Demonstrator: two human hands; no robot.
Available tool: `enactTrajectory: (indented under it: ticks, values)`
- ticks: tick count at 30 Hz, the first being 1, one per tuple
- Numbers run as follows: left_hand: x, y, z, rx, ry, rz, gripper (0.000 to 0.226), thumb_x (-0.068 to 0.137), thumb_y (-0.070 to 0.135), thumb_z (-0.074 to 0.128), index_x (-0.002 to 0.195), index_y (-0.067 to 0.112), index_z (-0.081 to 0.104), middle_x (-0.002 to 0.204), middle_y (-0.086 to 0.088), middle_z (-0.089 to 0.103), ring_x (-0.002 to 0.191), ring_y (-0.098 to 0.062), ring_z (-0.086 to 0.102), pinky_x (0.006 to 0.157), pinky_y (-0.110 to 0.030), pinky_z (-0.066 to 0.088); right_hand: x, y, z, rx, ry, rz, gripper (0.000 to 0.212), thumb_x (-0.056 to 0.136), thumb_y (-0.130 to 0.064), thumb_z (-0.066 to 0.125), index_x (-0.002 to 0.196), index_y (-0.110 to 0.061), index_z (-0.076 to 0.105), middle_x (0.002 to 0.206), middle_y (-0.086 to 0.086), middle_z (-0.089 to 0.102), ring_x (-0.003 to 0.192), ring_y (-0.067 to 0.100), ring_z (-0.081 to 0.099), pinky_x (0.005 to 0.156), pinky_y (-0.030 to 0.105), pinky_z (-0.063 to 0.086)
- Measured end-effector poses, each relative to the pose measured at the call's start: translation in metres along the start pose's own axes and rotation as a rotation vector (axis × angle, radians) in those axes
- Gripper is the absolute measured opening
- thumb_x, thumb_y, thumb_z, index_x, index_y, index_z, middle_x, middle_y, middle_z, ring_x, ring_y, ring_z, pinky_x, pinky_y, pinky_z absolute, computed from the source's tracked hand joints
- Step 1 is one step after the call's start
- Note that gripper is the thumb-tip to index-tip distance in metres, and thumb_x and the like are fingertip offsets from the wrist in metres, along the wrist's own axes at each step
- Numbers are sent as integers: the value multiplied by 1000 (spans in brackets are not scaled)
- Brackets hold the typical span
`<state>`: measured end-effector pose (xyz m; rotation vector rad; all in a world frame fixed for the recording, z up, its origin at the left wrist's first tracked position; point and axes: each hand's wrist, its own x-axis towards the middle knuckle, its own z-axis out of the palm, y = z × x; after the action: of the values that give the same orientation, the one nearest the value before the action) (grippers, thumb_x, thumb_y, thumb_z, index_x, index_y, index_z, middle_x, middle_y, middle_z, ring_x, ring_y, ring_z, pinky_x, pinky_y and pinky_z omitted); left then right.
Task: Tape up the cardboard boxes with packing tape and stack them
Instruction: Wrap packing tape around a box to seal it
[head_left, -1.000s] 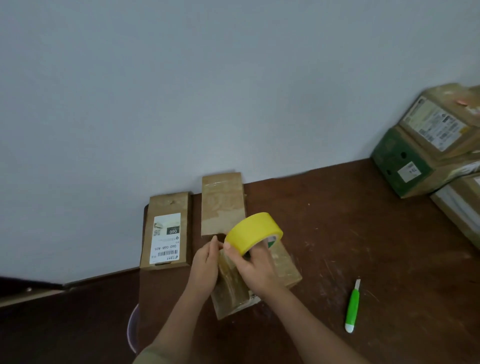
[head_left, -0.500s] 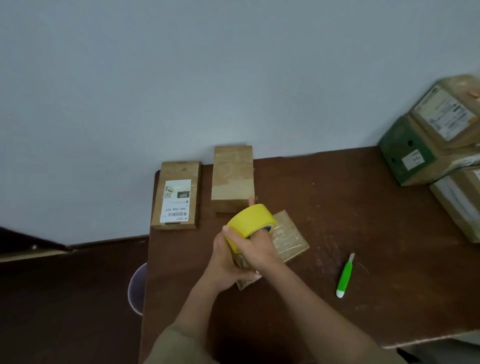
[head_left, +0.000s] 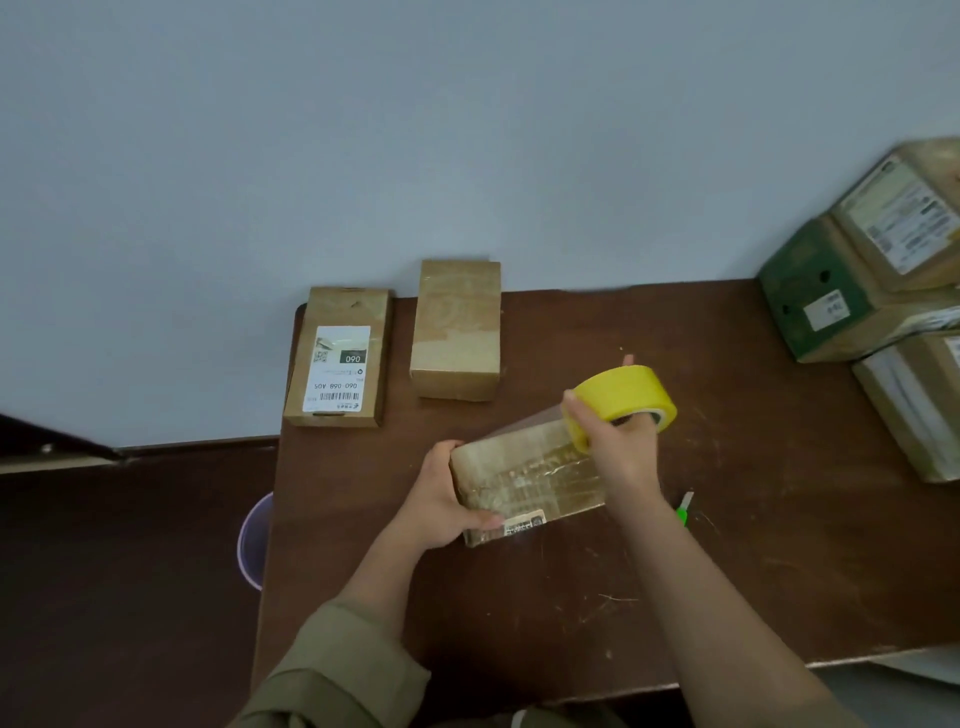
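Observation:
A small flat cardboard box (head_left: 524, 478) lies on the dark brown table (head_left: 571, 597), wrapped in shiny clear tape. My left hand (head_left: 441, 499) grips its left end. My right hand (head_left: 618, 441) holds a yellow roll of packing tape (head_left: 623, 400) just above the box's right end, and a clear strip runs from the roll back along the box top. Two more small boxes stand at the table's far left by the wall: one with a white label (head_left: 340, 358) and a plain one (head_left: 457, 330).
Stacked larger boxes, one green (head_left: 815, 296), fill the table's far right. A green-handled cutter (head_left: 684, 512) lies partly hidden behind my right forearm. A purple bin (head_left: 252, 540) sits on the floor left of the table. The wall closes off the back.
My right hand has pulled the tape roll rightward across the box, stretching tape over its top. My left hand has shifted to the box's left end. The camera has tilted down.

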<state>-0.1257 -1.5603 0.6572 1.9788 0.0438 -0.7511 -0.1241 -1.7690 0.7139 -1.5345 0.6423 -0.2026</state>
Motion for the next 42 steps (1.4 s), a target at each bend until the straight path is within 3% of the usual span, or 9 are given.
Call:
enactTrajectory:
  ticks: [6,10,15,20,26,32,36,39,42]
  values:
    - [4,1,-2,37,-18,-19,103,59,16,95,140,18,30,131,3,39,121,-13,42,97,-27,39,14,-4,-15,-11,71,-44,94,86,-16,78,158,-29,19,90,0,69,90,16,66,94,37,51]
    - [6,2,-2,57,-28,-28,103,59,19,95,139,20,31,131,3,40,122,-14,43,99,-28,41,14,5,-15,-96,78,-165,95,85,-17,80,158,-28,19,84,3,74,88,17,71,87,26,53]
    - [4,2,-1,57,-17,-39,101,59,18,95,138,22,32,131,5,40,121,-14,44,99,-28,41,19,14,-19,75,262,-18,88,83,-1,76,153,-33,32,96,0,73,88,12,70,98,43,54]
    - [5,5,-3,51,-32,-58,102,61,17,94,140,20,30,133,4,37,121,-13,42,99,-26,39,22,14,-38,17,160,-45,95,86,1,73,158,-32,19,100,-2,74,91,5,71,81,19,56]
    - [3,8,-3,49,-57,-74,103,63,15,93,142,20,28,134,2,37,121,-13,42,97,-27,41,24,27,-36,115,180,51,71,88,-4,73,138,-40,38,104,-4,74,91,6,69,90,29,54]
    - [4,9,-4,60,-73,-79,103,64,16,93,142,21,27,135,3,37,122,-13,40,96,-25,38,30,35,-33,121,175,42,76,89,-2,72,148,-31,33,107,0,73,88,0,68,75,13,52]
    - [4,9,-5,69,-75,-81,104,65,16,92,144,19,26,136,3,35,122,-12,39,97,-24,37,29,31,-31,104,153,53,60,89,-3,72,125,-42,45,107,1,73,87,1,68,74,12,50]
    - [5,8,-5,76,-81,-88,104,65,17,92,144,19,25,138,2,34,123,-12,38,98,-24,36,23,28,-30,116,182,75,35,89,-1,72,91,-33,59,113,12,72,89,14,66,80,25,50]
    - [5,9,-5,90,-83,-87,105,65,18,92,145,19,24,138,3,33,122,-11,38,98,-24,36,21,30,-30,133,195,92,34,89,-1,72,87,-32,58,116,15,71,94,20,65,87,33,50]
